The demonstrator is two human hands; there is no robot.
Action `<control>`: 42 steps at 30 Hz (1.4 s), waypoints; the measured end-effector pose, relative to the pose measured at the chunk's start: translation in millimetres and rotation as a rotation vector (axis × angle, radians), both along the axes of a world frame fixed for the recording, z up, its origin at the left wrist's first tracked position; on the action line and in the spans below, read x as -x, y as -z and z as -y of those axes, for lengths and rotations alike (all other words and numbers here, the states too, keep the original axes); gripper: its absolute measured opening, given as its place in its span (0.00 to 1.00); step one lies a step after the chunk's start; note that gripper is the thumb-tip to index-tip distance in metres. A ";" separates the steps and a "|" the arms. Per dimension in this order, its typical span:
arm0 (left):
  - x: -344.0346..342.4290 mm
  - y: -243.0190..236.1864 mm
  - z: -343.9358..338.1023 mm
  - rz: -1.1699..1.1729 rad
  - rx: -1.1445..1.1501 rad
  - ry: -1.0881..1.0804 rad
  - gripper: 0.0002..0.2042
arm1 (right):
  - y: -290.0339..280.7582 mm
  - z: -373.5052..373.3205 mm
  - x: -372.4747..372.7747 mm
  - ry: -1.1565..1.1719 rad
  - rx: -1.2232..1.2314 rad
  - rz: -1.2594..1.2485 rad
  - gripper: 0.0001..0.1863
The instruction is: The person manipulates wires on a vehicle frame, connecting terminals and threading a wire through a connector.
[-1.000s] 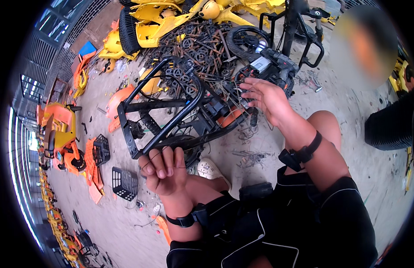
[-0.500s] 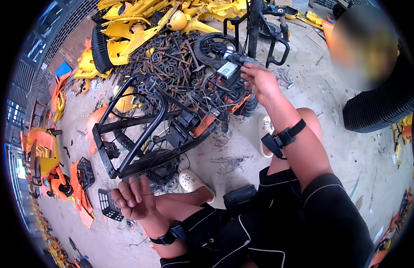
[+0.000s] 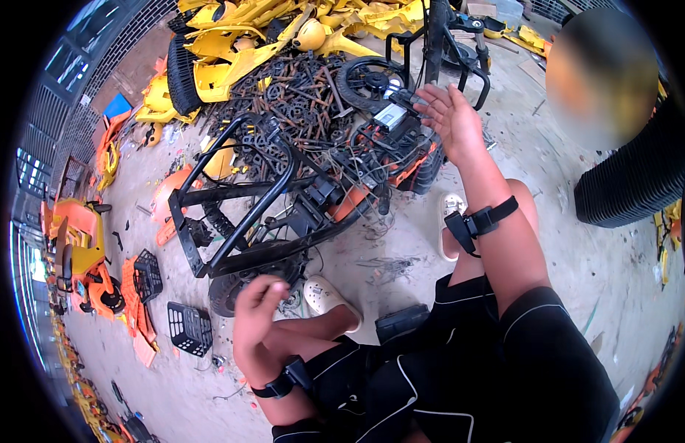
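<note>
A stripped black scooter frame [image 3: 261, 210] lies before me, with tangled wires, orange panels and a wheel [image 3: 223, 294] at its near end. My right hand [image 3: 454, 122] is raised beside the frame's far end, fingers stretched out and nothing in it. Just left of its fingertips sits a silver box [image 3: 390, 117] among dark cables. My left hand [image 3: 257, 314] hovers close to the near wheel, in front of it from my view. Motion smears its fingers, and I cannot make out anything held. Both forearms wear black strapped devices.
Behind the frame lies a heap of rusty metal parts [image 3: 298, 96], with yellow plastic panels [image 3: 246, 55] piled beyond. Black baskets [image 3: 189, 328] and orange scrap are at left. A person stands at the right near a black ribbed stack [image 3: 623, 188]. A black case [image 3: 401, 323] lies by my knees.
The view has shifted, so the scene sits a little further right. My left hand has turned and moved right and is now blurred. My right hand has risen slightly, its fingers more spread.
</note>
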State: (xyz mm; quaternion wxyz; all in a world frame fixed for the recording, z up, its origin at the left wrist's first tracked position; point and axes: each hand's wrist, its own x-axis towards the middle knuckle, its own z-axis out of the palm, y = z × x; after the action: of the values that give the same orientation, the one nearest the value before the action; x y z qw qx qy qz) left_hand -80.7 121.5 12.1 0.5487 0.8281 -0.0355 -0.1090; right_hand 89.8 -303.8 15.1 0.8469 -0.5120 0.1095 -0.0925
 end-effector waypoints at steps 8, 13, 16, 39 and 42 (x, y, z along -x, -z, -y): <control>4.2 19.5 14.6 0.090 -0.619 0.144 0.21 | -18.4 -37.8 22.3 -0.244 0.202 0.197 0.34; -17.8 6.3 47.7 0.241 -0.228 0.036 0.21 | -24.4 -82.4 52.2 -0.528 0.310 0.274 0.40; -29.5 7.5 72.7 0.427 -0.069 0.018 0.21 | -26.0 -106.8 64.0 -0.711 0.462 0.353 0.41; -72.3 21.6 124.5 0.128 0.580 -0.279 0.03 | -7.8 -143.3 82.3 -0.626 1.157 0.669 0.37; -71.2 21.3 129.0 0.118 0.650 -0.292 0.03 | -3.0 -144.5 82.1 -0.636 1.096 0.635 0.36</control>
State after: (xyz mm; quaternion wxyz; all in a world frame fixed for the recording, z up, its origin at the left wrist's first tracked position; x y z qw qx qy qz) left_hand -9.4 -7.5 -9.2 0.7902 0.6116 0.0188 0.0355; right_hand 7.7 -159.3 18.2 0.4441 -0.8201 -0.3598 -0.0274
